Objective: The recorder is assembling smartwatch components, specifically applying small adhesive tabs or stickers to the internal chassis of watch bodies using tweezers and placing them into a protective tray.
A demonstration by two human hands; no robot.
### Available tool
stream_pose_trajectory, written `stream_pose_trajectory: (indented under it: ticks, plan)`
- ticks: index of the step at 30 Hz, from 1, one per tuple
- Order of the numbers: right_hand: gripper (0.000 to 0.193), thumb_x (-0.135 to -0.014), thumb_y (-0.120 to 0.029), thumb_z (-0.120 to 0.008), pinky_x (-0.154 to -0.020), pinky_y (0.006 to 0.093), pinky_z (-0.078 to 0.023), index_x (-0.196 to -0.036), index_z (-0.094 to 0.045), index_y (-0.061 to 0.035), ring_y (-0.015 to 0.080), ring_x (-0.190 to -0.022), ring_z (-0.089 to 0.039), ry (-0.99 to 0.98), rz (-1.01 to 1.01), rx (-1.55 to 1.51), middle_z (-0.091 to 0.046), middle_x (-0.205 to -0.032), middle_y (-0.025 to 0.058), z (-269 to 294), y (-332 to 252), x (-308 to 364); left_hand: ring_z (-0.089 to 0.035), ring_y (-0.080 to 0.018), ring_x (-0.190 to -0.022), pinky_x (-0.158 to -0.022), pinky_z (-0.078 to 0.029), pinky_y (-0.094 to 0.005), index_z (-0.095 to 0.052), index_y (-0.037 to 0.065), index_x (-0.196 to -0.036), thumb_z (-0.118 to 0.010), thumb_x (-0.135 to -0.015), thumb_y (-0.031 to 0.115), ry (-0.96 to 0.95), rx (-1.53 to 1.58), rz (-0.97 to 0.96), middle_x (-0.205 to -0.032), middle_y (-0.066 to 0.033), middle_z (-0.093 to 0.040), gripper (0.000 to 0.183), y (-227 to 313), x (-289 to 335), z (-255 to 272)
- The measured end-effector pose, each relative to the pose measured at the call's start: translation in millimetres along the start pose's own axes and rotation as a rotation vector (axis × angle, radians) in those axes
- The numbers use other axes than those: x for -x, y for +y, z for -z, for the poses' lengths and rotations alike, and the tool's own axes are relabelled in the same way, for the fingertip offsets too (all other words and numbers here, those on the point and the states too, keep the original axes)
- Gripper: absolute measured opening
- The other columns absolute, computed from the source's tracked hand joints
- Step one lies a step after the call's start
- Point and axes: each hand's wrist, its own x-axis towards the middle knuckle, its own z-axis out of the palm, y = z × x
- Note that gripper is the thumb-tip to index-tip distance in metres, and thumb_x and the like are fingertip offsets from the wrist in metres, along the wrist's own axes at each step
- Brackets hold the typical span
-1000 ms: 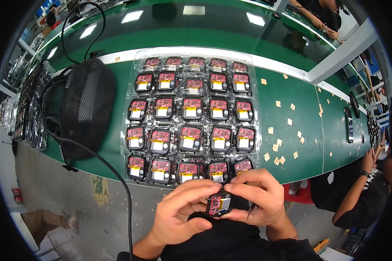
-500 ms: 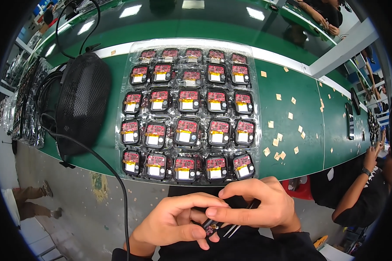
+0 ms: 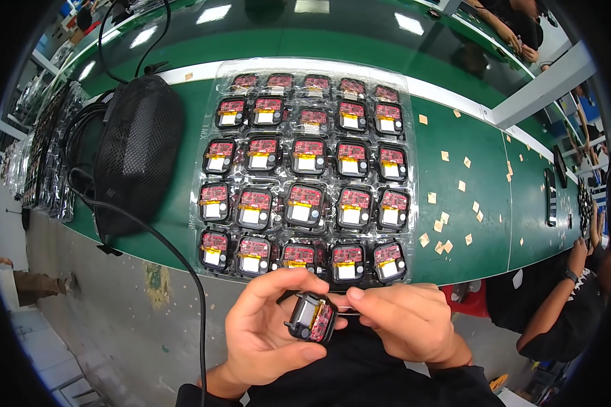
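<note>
My left hand [image 3: 256, 334] is closed round a small black square device housing [image 3: 311, 317], tilted on its side. Its open face shows a red circuit board and a pale rectangular part. Thin metal tweezers [image 3: 347, 313] are pinched in my right hand [image 3: 414, 324], and their tips reach the housing's right edge. Whether they grip any part there is too small to tell. Just beyond my hands lies a clear plastic tray [image 3: 410, 234], holding rows of similar black housings [image 3: 304, 205] with red boards and yellow strips.
A black mesh bag [image 3: 139, 152] with cables sits left of the tray. One black cable [image 3: 198, 292] hangs over the table's front edge. Small beige squares [image 3: 461, 185] lie scattered on the green table [image 3: 448, 264] at right. A co-worker's arm [image 3: 557, 292] is at far right.
My left hand has turned the housing so its board side now shows. My right hand has drawn back to the right, and the tweezers now point left at the housing.
</note>
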Motion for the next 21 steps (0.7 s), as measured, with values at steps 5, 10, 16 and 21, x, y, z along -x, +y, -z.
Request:
stream_pose_trajectory:
  ticks: [5, 10, 16, 21]
  plan:
    - [0.025, -0.081, -0.003, -0.080, -0.055, 0.0308, -0.057, -0.104, -0.070, 0.0004, 0.0224, -0.067, -0.072, 0.039, -0.138, -0.130, -0.074, -0.087, 0.0107, -3.7, -4.5, -2.4, -0.067, -0.0392, -0.111, -0.099, -0.057, -0.0503, -0.053, 0.003, -0.132, -0.090, -0.075, 0.011, 0.004, -0.367, -0.153, -0.126, -0.0187, -0.054, 0.069, -6.1, -4.5, 4.0]
    - [0.023, -0.081, -0.003, -0.081, -0.054, 0.0311, -0.057, -0.101, -0.070, 0.0002, 0.0230, -0.065, -0.072, 0.030, -0.138, -0.121, -0.074, -0.084, 0.0105, -6.9, -0.3, -3.7, -0.065, -0.0398, -0.116, -0.101, -0.056, -0.0508, -0.054, 0.004, -0.131, -0.089, -0.075, 0.005, -0.053, -0.455, -0.193, -0.127, -0.0189, -0.053, 0.066, -8.6, -4.3, 9.6]
    - [0.019, -0.082, -0.001, -0.080, -0.052, 0.0301, -0.056, -0.098, -0.071, -0.0001, 0.0222, -0.064, -0.073, 0.024, -0.136, -0.121, -0.074, -0.083, 0.0097, -10.1, 2.4, -1.6, -0.064, -0.0418, -0.116, -0.098, -0.060, -0.0493, -0.053, 0.003, -0.131, -0.087, -0.075, 0.000, -0.087, -0.477, -0.194, -0.129, -0.0201, -0.050, 0.065, -9.7, -5.3, 10.5]
    - [0.017, -0.082, 0.000, -0.079, -0.051, 0.0292, -0.055, -0.097, -0.072, -0.0009, 0.0207, -0.061, -0.073, 0.083, -0.168, -0.184, -0.076, -0.080, 0.0078, -13.3, -0.1, 2.7, -0.065, -0.0429, -0.116, -0.090, -0.064, -0.0468, -0.050, 0.003, -0.130, -0.087, -0.076, 0.000, -0.097, -0.497, -0.240, -0.131, -0.0206, -0.047, 0.065, -12.5, -4.1, 8.0]
